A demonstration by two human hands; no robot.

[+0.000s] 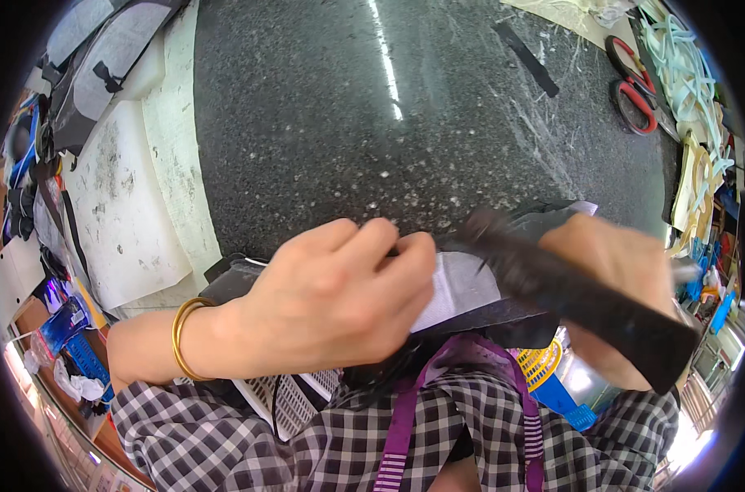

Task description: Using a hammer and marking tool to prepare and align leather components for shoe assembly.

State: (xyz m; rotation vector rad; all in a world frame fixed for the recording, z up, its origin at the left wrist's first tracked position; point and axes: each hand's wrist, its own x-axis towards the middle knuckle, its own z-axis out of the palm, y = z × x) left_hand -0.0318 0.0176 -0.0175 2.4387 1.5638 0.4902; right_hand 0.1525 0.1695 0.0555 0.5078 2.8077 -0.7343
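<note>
My left hand point(331, 287), a gold bangle at its wrist, is closed with the knuckles up. Its fingertips are curled under and hidden, at the edge of a black piece of material with a light grey patch point(462, 287). This piece lies along the near edge of the dark table. My right hand point(614, 279) is to the right, smeared by motion, its fingers curled. A long black strip point(590, 303) slants across it, with the far end blurred near the grey patch and the square end toward the lower right. How the fingers hold the strip is partly hidden.
The dark speckled tabletop point(348, 123) stretches ahead. Another black strip point(528, 59) and red-and-black handled scissors point(635, 86) lie at the far right, by pale blue cords point(684, 74). White sheets point(118, 205) lie left, below grey-black pieces point(114, 66). Baskets point(540, 365) stand below the edge.
</note>
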